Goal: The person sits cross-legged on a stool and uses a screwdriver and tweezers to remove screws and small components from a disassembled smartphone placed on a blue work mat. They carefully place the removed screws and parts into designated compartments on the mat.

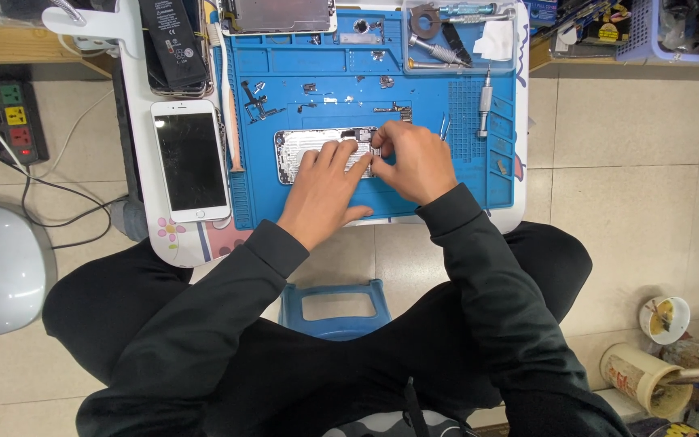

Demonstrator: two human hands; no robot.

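The left hand [323, 192] is lying spread on the opened silver phone housing [305, 150]. The right hand [416, 160] is pinching a small metal part [376, 151] over it, on the blue rubber repair mat [366, 73].

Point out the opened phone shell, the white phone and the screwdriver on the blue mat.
opened phone shell [305, 146], head view, bare inner metal left of the fingers
white phone [191, 160], head view, middle of its dark screen
screwdriver [485, 105], head view, silver handle

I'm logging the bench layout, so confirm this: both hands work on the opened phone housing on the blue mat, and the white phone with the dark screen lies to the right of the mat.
One detail is wrong. The head view shows the white phone left of the blue mat, not right. Both the left hand and the right hand are on the opened phone housing.
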